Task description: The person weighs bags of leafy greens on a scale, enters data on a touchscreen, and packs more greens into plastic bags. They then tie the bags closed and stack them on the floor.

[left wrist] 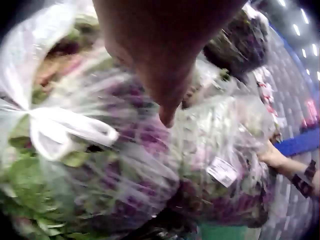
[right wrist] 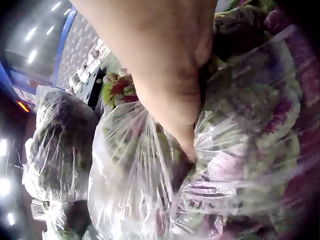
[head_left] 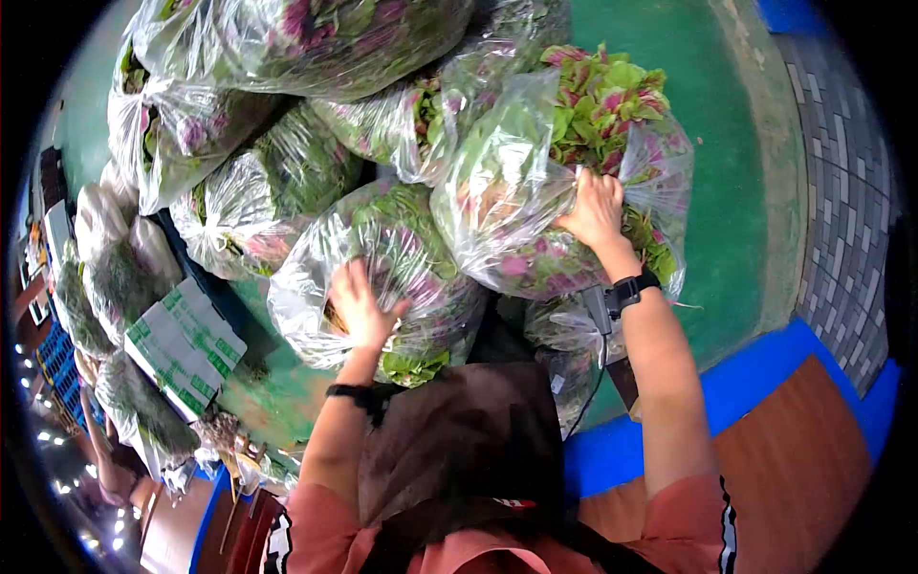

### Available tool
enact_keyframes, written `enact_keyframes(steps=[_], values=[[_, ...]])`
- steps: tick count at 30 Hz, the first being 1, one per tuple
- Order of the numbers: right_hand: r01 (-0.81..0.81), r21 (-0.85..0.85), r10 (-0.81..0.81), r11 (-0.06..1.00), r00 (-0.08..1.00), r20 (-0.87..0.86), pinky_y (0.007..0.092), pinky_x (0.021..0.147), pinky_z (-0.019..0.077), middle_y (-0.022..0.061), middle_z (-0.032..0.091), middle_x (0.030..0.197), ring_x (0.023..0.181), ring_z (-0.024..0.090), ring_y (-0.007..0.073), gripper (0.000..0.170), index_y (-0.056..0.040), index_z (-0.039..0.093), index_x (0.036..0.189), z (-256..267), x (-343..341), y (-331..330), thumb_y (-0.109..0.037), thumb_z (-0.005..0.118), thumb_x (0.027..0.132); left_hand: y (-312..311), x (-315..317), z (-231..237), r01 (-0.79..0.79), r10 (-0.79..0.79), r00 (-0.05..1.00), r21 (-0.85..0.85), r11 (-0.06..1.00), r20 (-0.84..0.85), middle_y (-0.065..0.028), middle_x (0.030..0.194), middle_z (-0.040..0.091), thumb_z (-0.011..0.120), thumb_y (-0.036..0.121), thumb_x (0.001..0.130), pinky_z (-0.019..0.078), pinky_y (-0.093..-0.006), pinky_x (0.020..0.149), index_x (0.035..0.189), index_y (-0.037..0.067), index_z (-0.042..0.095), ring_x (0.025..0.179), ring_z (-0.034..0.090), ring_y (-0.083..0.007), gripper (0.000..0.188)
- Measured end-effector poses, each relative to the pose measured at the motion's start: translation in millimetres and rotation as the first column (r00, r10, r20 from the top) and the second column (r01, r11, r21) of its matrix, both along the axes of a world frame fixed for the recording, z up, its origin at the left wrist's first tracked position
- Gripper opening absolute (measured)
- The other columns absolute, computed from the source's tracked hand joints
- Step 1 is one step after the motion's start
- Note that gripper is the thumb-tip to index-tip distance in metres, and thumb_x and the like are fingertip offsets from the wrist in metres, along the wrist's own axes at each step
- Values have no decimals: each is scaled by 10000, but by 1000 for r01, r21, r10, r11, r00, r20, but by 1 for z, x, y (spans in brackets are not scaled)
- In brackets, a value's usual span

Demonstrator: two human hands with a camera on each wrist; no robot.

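My left hand [head_left: 359, 306] rests with spread fingers on a clear plastic bag of red-and-green leafy greens [head_left: 430, 273]. In the left wrist view this bag shows a tied white knot [left wrist: 52, 132], and my thumb lies over the plastic. To its right lies a second clear bag of leafy greens [head_left: 507, 215], its leaves [head_left: 612, 100] spilling out at the far end. My right hand [head_left: 595, 210] grips the gathered plastic of that bag near the bare leaves. A printed label [left wrist: 222, 171] sticks to its side in the left wrist view.
More stuffed bags [head_left: 306, 43] are piled at the back and left. A white box with green tape [head_left: 186, 344] stands at the left beside bagged vegetables [head_left: 120, 277]. Green floor [head_left: 736, 191] runs along the right, with a blue edge [head_left: 755, 368] nearer my body.
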State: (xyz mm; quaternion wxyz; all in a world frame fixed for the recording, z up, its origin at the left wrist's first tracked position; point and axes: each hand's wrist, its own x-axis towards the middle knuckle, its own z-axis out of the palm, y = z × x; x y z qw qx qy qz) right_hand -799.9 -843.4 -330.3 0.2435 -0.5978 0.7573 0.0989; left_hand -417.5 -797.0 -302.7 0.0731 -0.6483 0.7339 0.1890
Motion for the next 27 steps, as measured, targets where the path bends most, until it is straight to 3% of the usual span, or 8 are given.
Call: enact_keyframes(steps=[4,9,11,13,15,19,23,27], values=[[-21,25,23,999,998,-65,407,1010,230,154,545,1086,1090,436,285,846,3,407,1192,4,5,-2,-389,795,552,73,106,-1,-78,75,997,-106,991,-34,-217,1141,419,800,286,575,323,-468,932,1181,-15,389,1078,403,-395,791],[-3,66,12,998,990,-144,403,1004,246,156,539,1100,1108,441,300,939,-3,375,1235,8,19,-5,-400,810,503,91,129,-21,232,-253,967,305,923,30,-189,1183,451,740,368,629,272,-416,1009,1227,-4,376,1161,389,-339,793],[-25,12,26,1000,980,-195,394,992,263,152,534,1099,1090,451,296,922,-8,388,1206,-1,19,1,-403,813,489,85,123,-29,103,-137,990,446,889,45,-174,1143,498,700,438,653,268,-411,1004,1180,-12,433,1135,428,-308,743],[-3,41,12,999,971,-238,395,978,285,148,532,1094,1083,455,300,893,-15,401,1163,7,28,-5,-397,817,471,78,120,-29,225,-281,959,692,686,-33,-163,1006,581,650,469,700,328,-405,954,1103,-12,512,1016,528,-290,642],[17,44,-4,999,959,-284,400,971,293,147,534,1090,1079,458,303,879,-18,409,1142,7,35,-4,-394,818,461,85,145,-17,86,116,956,634,769,-270,-104,646,613,609,405,800,481,-318,601,991,47,614,577,590,-181,406],[-11,38,24,999,929,-369,409,976,291,143,538,1097,1101,455,306,850,-39,424,1122,7,38,-3,-389,817,454,78,172,27,-53,513,773,769,638,-373,-44,618,561,592,199,838,416,-273,546,936,44,633,557,477,-83,187],[55,111,-12,992,934,-356,416,994,268,140,538,1104,1114,452,296,832,-42,432,1128,14,45,-9,-367,818,466,78,224,53,-143,577,681,692,708,-451,48,642,516,569,152,853,384,-232,577,900,10,630,618,435,-49,162],[-9,9,12,1000,935,-353,420,984,257,151,546,1060,1077,460,296,825,-25,430,1135,1,44,2,-337,825,482,62,256,55,-224,771,501,801,555,-394,98,652,493,590,141,840,346,-203,554,780,2,616,600,406,-27,153]])
